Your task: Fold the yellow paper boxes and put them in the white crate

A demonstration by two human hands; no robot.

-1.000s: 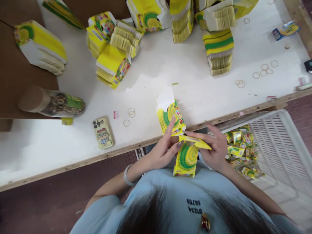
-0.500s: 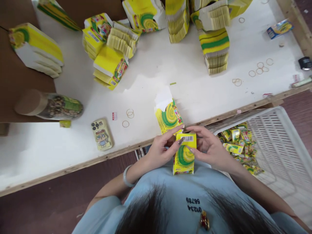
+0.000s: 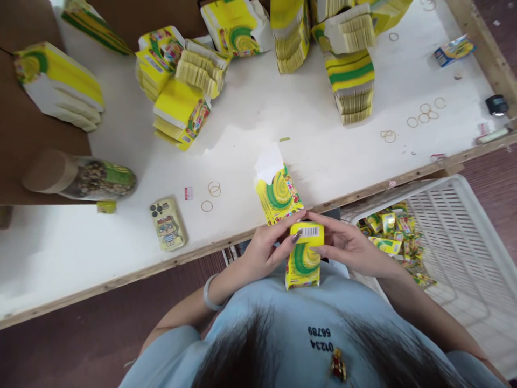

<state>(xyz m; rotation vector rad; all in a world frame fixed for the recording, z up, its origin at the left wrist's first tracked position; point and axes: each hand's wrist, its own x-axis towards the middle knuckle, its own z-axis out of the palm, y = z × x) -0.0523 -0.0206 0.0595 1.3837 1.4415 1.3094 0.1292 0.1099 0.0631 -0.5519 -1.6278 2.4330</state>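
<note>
A small yellow and green carton (image 3: pixel 306 264) with a barcode near its far end is held close to my chest, just off the table's front edge. My left hand (image 3: pixel 270 247) grips its left side, thumb on the printed face and index finger along the far end. From the other side my right hand (image 3: pixel 350 245) grips it, thumb on the face and index finger reaching to the far end. Both index fingertips meet there. Just beyond lie flat unfolded cartons (image 3: pixel 279 188) with white flaps, at the table edge.
Bundled carton stacks (image 3: pixel 351 81) stand along the back of the white table (image 3: pixel 246 129). A phone (image 3: pixel 167 223), a jar (image 3: pixel 95 175) and rubber bands (image 3: pixel 424 114) lie about. At right, a white basket (image 3: pixel 452 215) holds many small filled cartons (image 3: pixel 398 231).
My right thumb has drawn back toward the carton's right edge, and my right index finger has come to touch the left one at the far end. The carton stays about where it was.
</note>
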